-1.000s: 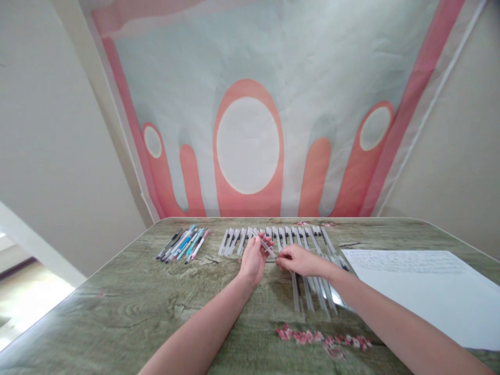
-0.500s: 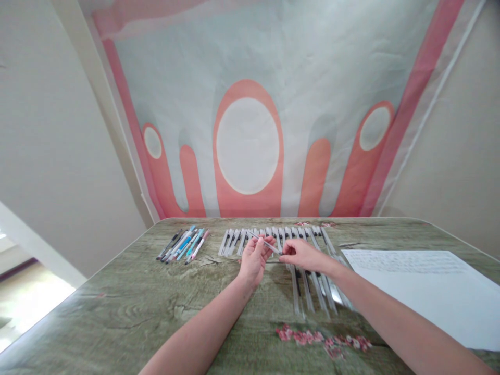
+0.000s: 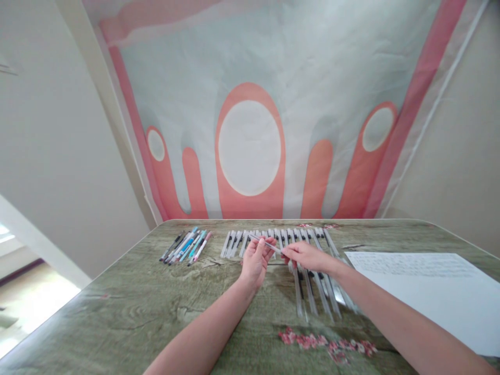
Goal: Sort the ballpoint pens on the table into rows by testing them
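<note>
A slim pale pen [image 3: 270, 245] is held between my two hands above the table, slanting down to the right. My left hand [image 3: 256, 259] pinches its far part between thumb and fingers, palm turned up. The fingertips of my right hand [image 3: 305, 256] close on its lower right end. Behind and below the hands lies a row of clear-barrelled pens [image 3: 233, 244] with dark grips. A second, nearer row of clear pens [image 3: 308, 297] is partly covered by my right hand and forearm.
A bunch of assorted colored pens [image 3: 186, 247] lies at the left on the wood-patterned table [image 3: 128, 307]. To the right rests a white sheet of paper [image 3: 425, 302] with handwriting along its top. Beyond the table's back edge stands a wall with a coral-and-grey covering [image 3: 250, 205].
My right fingers have shifted slightly at the pen's end, and the pen lies a little flatter. My left hand keeps its hold. The whole view has moved slightly.
</note>
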A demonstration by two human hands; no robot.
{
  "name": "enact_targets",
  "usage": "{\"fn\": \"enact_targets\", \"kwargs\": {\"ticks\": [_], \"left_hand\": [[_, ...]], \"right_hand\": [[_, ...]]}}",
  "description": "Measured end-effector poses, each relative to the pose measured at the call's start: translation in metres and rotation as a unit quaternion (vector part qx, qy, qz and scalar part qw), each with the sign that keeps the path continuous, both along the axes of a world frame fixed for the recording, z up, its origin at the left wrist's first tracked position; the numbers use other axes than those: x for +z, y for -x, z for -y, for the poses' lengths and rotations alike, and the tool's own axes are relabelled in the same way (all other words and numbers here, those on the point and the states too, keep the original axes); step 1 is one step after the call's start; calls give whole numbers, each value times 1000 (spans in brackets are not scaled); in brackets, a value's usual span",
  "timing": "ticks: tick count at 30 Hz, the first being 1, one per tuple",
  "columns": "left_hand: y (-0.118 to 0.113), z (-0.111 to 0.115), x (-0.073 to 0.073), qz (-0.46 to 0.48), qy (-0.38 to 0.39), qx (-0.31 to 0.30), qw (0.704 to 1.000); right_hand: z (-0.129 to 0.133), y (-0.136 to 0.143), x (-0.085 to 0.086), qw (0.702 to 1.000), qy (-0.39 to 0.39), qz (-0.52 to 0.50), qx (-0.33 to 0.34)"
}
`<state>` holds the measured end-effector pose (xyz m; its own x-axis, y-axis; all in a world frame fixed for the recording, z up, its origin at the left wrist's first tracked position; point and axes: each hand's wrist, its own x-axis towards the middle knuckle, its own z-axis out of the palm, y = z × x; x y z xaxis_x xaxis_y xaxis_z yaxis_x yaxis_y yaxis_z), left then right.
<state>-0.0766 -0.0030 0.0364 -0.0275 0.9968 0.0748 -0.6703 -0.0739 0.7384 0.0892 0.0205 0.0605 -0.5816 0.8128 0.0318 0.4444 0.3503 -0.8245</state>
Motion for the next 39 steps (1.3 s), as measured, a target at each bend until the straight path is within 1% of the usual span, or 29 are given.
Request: {"fn": "enact_targets", "kwargs": {"ticks": [2, 5, 7, 12, 13, 17, 19, 21, 23, 28, 32, 34, 39], "left_hand": [[0, 0, 1, 0, 1, 4, 1000], [-1, 1, 3, 2, 0, 4, 1000], [-1, 2, 3, 2, 3, 4, 1000], [0, 0, 2, 6, 3, 4, 1000], [0, 0, 1, 7, 1, 4, 1000], [1, -1, -1, 6, -1, 4, 1000], [1, -1, -1, 6, 1, 4, 1000], [1, -1, -1, 8, 2, 5, 1000], [1, -1, -1, 10, 4, 9, 1000], [0, -1, 1, 9, 13, 8, 1000], [0, -2, 1, 14, 15, 11, 1000], [1, -2, 1, 14, 15, 14, 1000], [1, -1, 1, 12, 16, 15, 1000]], "right_hand": [[0, 1, 0, 1000, 6, -5, 6], [0, 1, -1, 999, -32, -17, -29], [-1, 0, -1, 998, -38, -18, -45], [-1, 0, -2, 1000, 11, -2, 5], [-1, 0, -3, 1000, 3, -3, 4], [-2, 1, -4, 998, -51, -11, -43], [-2, 0, -3, 999, -34, -6, -39], [-1, 1, -3, 1000, 5, -3, -10], [-1, 1, -2, 1000, 19, -6, 3], [-1, 1, -1, 997, -43, -25, -50], [-2, -1, -1, 1000, -8, -8, -9], [-2, 0, -2, 1000, -3, -1, -3], [-2, 2, -3, 998, -27, -36, -44]]}}
